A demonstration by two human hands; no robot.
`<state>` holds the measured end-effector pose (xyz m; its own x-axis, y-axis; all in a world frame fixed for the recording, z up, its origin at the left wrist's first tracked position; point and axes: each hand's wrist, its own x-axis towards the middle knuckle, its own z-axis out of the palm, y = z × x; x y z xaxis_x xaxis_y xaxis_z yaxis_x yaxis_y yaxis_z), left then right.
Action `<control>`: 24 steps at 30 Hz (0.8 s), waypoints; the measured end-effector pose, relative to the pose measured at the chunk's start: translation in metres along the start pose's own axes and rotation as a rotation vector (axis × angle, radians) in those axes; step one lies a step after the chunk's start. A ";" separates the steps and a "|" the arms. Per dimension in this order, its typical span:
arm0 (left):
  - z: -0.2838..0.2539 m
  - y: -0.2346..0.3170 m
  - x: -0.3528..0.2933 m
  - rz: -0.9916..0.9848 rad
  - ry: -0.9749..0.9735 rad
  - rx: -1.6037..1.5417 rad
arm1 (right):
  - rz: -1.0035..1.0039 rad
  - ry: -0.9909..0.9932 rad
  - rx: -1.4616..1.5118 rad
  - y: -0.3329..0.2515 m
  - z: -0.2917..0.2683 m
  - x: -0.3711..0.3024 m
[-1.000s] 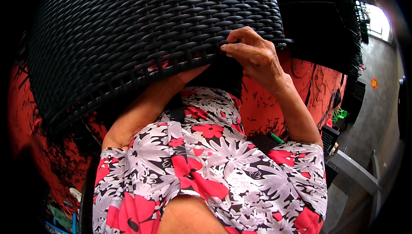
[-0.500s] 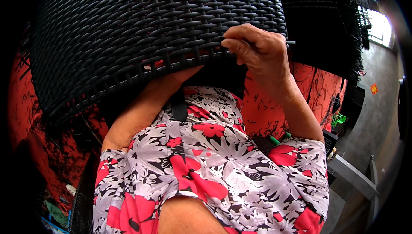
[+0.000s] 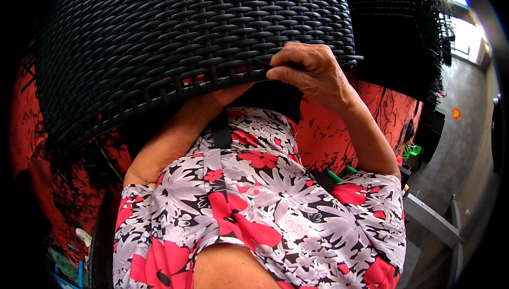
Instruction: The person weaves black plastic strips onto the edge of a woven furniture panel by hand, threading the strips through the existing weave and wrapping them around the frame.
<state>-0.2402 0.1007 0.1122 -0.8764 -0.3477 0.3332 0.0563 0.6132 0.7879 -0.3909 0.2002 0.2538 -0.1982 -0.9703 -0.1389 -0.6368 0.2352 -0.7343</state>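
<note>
A large black woven wicker panel (image 3: 201, 29) fills the upper part of the head view, its open-meshed near edge curving across the middle. At that edge, my right hand (image 3: 308, 72) is closed in a pinch, thumb against forefinger. A thin dark strand runs from its fingertips to the weave. My left hand (image 3: 232, 94) reaches under the panel from the near side. Only its wrist side shows; its fingers are hidden behind the weave, so their hold cannot be seen.
Red surfaces (image 3: 339, 130) strewn with black scraps lie beneath and on both sides. More black woven material (image 3: 395, 40) with frayed ends hangs at the far right. Beyond it are a grey floor (image 3: 461, 125), a grey metal frame (image 3: 432, 217) and a small green object (image 3: 411, 150).
My right hand has moved left and a little nearer along the panel's edge, still pinched. The left hand stays under the panel with little visible change.
</note>
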 end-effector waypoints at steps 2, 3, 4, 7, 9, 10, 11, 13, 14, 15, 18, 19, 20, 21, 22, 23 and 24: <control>-0.009 0.004 0.002 0.143 0.077 0.385 | 0.149 -0.005 -0.045 -0.005 -0.005 -0.002; -0.009 0.004 0.004 0.176 0.112 0.445 | 0.224 -0.005 -0.068 -0.007 -0.009 -0.003; -0.007 0.001 0.004 0.199 0.141 0.457 | 0.302 -0.037 -0.089 -0.010 -0.013 -0.004; -0.001 -0.004 0.003 0.224 0.193 0.455 | 0.278 -0.132 -0.299 -0.009 -0.020 -0.002; 0.001 -0.005 0.002 0.238 0.205 0.456 | 0.302 -0.161 -0.331 -0.011 -0.020 0.002; 0.000 -0.005 0.000 0.241 0.214 0.457 | 0.314 -0.175 -0.345 -0.013 -0.019 0.005; -0.001 -0.007 -0.002 0.251 0.219 0.462 | 0.288 -0.191 -0.392 -0.014 -0.017 0.008; 0.001 -0.008 -0.003 0.261 0.228 0.461 | 0.237 -0.223 -0.490 -0.015 -0.013 0.013; 0.001 -0.008 -0.004 0.266 0.234 0.464 | 0.210 -0.211 -0.496 -0.015 -0.011 0.015; 0.001 -0.010 -0.005 0.274 0.237 0.474 | 0.183 -0.200 -0.502 -0.013 -0.009 0.016; -0.001 -0.009 -0.008 0.279 0.249 0.498 | 0.141 -0.188 -0.518 -0.009 -0.011 0.016; -0.002 -0.009 -0.008 0.281 0.251 0.502 | 0.138 -0.184 -0.518 -0.008 -0.010 0.015; -0.003 -0.009 -0.008 0.287 0.252 0.509 | 0.159 -0.184 -0.516 -0.009 -0.010 0.015; -0.004 -0.009 -0.009 0.293 0.253 0.514 | 0.179 -0.182 -0.514 -0.010 -0.011 0.015; -0.004 -0.009 -0.010 0.295 0.255 0.515 | 0.200 -0.181 -0.514 -0.012 -0.012 0.014; -0.004 -0.008 -0.010 0.298 0.256 0.518 | 0.174 -0.138 -0.573 -0.011 -0.010 0.012; -0.003 -0.009 -0.010 0.296 0.256 0.523 | 0.146 -0.099 -0.630 -0.008 -0.008 0.011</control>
<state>-0.2299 0.0966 0.1035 -0.7145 -0.2292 0.6611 -0.0187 0.9508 0.3093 -0.3936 0.1879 0.2634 -0.2649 -0.9194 -0.2907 -0.9293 0.3239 -0.1776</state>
